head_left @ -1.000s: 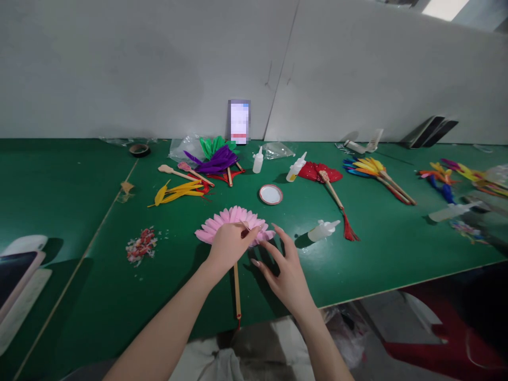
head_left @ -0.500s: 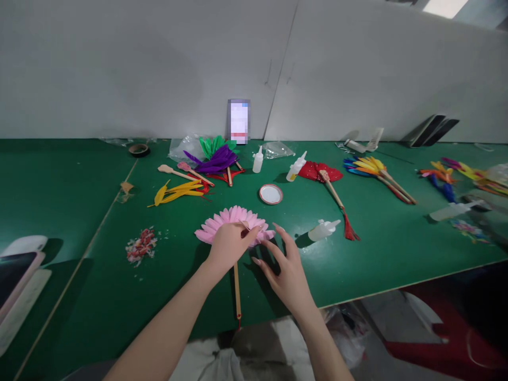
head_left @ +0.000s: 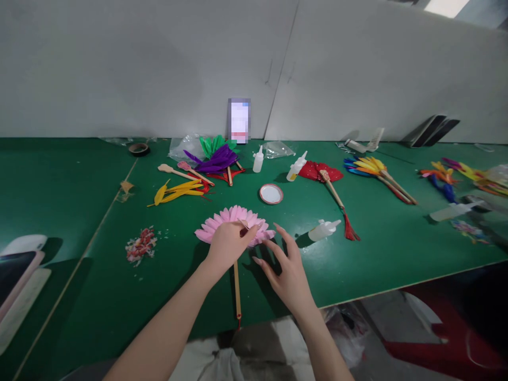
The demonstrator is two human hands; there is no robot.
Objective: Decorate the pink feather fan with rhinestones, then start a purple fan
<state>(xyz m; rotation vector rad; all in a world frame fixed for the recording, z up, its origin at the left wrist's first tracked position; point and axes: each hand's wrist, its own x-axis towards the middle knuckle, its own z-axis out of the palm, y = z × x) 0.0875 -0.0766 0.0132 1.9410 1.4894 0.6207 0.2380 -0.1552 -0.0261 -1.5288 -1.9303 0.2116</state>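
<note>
A pink feather fan (head_left: 238,216) lies on the green table, its wooden handle (head_left: 237,291) pointing toward me. My left hand (head_left: 229,244) rests over the middle of the fan with its fingers bent together; what they pinch, if anything, is too small to name. At the fan's right edge my right hand (head_left: 283,264) has its fingers spread and holds nothing, the fingertips close to the pink feathers. The hands cover the lower middle of the fan. Right of them lies a white glue bottle (head_left: 323,230), and behind the fan is a small round white dish (head_left: 271,194).
Yellow feathers (head_left: 178,192), purple feathers (head_left: 218,159) and bare wooden handles lie at the back left. A red fan (head_left: 319,172) and a multicoloured fan (head_left: 369,166) are to the right. Small red and white pieces (head_left: 142,245) are heaped at left. A phone (head_left: 239,120) leans on the wall.
</note>
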